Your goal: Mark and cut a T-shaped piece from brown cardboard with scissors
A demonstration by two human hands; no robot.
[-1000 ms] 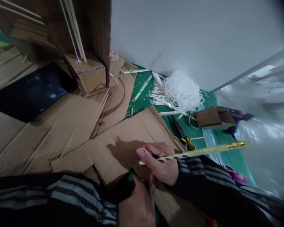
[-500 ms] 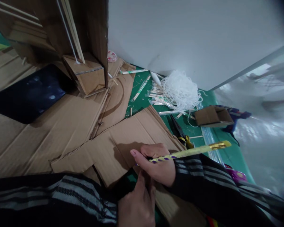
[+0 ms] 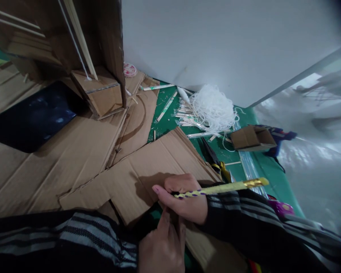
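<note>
A pale yellow pencil (image 3: 224, 188) with purple marks and a gold band is in my right hand (image 3: 184, 197), its fingers closed around it; the writing tip is hidden under the hand. That hand rests on a cut piece of cardboard (image 3: 147, 170) with a notched near edge. Just below, my left hand (image 3: 161, 242) has its fingers bent in at the near edge of the cardboard and seems to pinch it, the fingertips partly covered by my right hand. More cardboard (image 3: 210, 246) shows beneath my right sleeve.
A cardboard structure (image 3: 102, 94) with wooden sticks stands at the left beside a dark glossy sheet (image 3: 36, 113). White string (image 3: 213, 108), wrapped chopsticks (image 3: 184, 117), black-and-yellow pliers (image 3: 213, 155), a small cardboard box (image 3: 250, 138) and a blue glue gun (image 3: 278, 140) lie on the green table (image 3: 275, 174).
The whole view has shifted slightly, so everything sits a little further left. Both hands keep nearly the same pose on the cardboard, and the pencil's angle is slightly flatter.
</note>
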